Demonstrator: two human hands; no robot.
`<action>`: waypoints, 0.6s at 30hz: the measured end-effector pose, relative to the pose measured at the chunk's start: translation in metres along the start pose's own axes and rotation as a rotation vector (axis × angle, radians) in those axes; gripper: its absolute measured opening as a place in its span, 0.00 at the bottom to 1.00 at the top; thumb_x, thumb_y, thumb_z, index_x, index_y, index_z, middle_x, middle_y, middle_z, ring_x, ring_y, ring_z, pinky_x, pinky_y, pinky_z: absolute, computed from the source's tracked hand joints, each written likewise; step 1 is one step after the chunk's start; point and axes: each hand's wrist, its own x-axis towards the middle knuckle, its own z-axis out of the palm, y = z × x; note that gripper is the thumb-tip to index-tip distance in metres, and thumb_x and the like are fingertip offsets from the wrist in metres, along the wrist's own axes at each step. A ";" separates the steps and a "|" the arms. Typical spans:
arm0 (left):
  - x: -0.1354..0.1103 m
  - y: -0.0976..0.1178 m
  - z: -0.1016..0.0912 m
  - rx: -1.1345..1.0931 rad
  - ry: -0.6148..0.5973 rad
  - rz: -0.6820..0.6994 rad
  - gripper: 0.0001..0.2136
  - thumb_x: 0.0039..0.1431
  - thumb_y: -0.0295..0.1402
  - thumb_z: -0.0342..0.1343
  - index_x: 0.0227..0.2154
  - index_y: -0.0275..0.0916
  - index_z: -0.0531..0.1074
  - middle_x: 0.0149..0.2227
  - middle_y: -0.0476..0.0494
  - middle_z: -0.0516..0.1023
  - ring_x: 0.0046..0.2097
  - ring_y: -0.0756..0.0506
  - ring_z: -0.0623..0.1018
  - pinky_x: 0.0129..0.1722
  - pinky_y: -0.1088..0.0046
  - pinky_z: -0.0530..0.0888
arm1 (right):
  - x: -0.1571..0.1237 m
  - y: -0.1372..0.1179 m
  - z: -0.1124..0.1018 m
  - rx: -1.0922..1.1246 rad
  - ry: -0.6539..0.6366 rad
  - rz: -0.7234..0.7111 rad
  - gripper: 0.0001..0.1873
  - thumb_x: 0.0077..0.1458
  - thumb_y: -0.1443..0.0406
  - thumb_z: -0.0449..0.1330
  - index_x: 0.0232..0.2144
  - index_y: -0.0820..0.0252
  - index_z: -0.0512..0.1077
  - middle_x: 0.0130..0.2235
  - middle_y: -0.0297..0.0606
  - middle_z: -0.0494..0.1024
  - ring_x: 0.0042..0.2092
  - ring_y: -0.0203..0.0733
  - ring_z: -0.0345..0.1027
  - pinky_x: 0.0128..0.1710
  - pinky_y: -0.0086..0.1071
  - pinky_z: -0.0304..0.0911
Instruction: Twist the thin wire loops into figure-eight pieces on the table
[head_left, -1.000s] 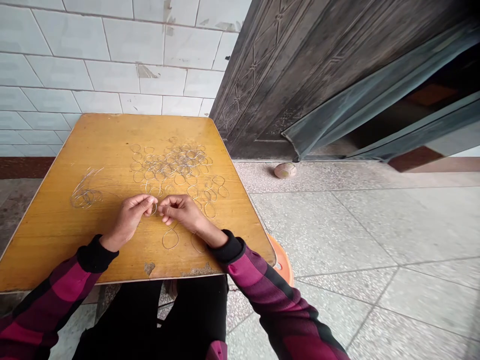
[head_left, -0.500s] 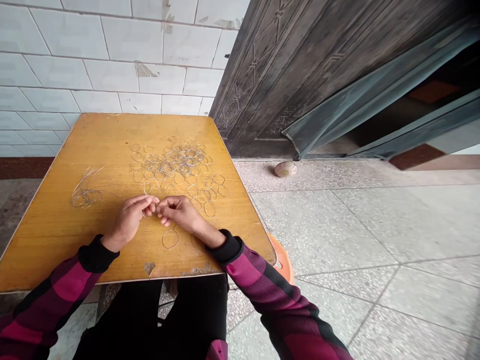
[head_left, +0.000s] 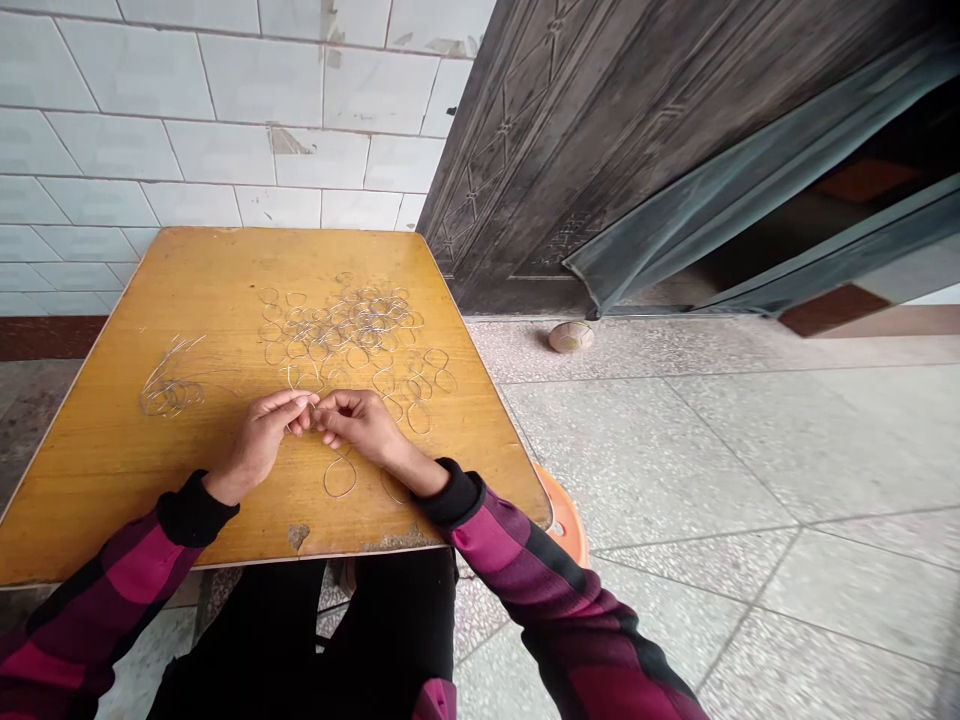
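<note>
My left hand (head_left: 259,440) and my right hand (head_left: 360,422) meet fingertip to fingertip over the middle of a worn yellow wooden table (head_left: 112,450). Both pinch a thin wire ring (head_left: 304,412), mostly hidden by the fingers. A single wire loop (head_left: 340,477) lies on the table just below my hands. Beyond them spreads a heap of several wire rings (head_left: 352,330). A bundle of bent wire (head_left: 169,390) lies to the left.
A white tiled wall (head_left: 187,110) stands behind the table. A dark carved door (head_left: 600,130) leans at the right. An orange stool edge (head_left: 566,520) shows by the table's right corner. A small round object (head_left: 570,337) lies on the speckled floor.
My hands have drawn slightly closer together around the ring; the view has shifted a little. Everything on the table stays where it was.
</note>
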 end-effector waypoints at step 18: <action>-0.001 0.002 0.002 0.056 -0.008 -0.012 0.09 0.50 0.37 0.60 0.22 0.36 0.73 0.21 0.50 0.68 0.24 0.52 0.64 0.26 0.74 0.61 | 0.001 -0.003 -0.011 -0.194 -0.085 -0.051 0.13 0.52 0.57 0.61 0.29 0.64 0.72 0.24 0.33 0.72 0.25 0.31 0.66 0.26 0.26 0.65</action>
